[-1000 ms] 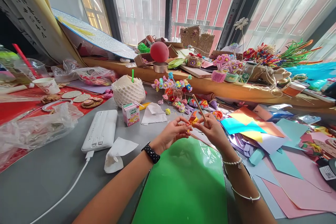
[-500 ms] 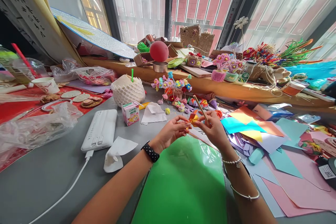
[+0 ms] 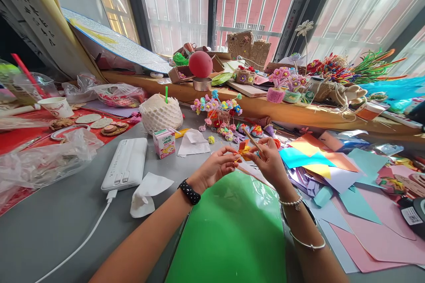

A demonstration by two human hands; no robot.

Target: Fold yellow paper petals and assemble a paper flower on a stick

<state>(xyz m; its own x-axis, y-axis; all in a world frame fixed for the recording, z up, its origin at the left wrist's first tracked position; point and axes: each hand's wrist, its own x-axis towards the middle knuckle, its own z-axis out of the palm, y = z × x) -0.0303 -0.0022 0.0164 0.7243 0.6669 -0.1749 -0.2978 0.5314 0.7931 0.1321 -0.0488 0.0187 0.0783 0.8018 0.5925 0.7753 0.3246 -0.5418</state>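
Note:
Between the fingertips of both hands is a small orange folded paper piece [image 3: 245,149], its full shape partly covered by fingers. My left hand [image 3: 217,166] pinches it from the left, with thumb and forefinger closed. From the right, my right hand [image 3: 268,161] pinches the same piece and also keeps a thin wooden stick [image 3: 251,138] against the fingers, its end slanting up to the left. Both hands are raised above the far end of a glossy green folder [image 3: 232,230] that lies on the grey table.
Loose coloured paper [image 3: 361,212] covers the right side. Left of my arm are a white power bank [image 3: 125,163] with a cable, a crumpled white paper [image 3: 148,192] and a small drink carton [image 3: 165,143]. Flower crafts [image 3: 217,110] stand ahead, below the cluttered windowsill [image 3: 149,83].
The stick in my right hand leans a little further left. Both hands stay almost in place around the orange paper; the whole view has shifted very slightly.

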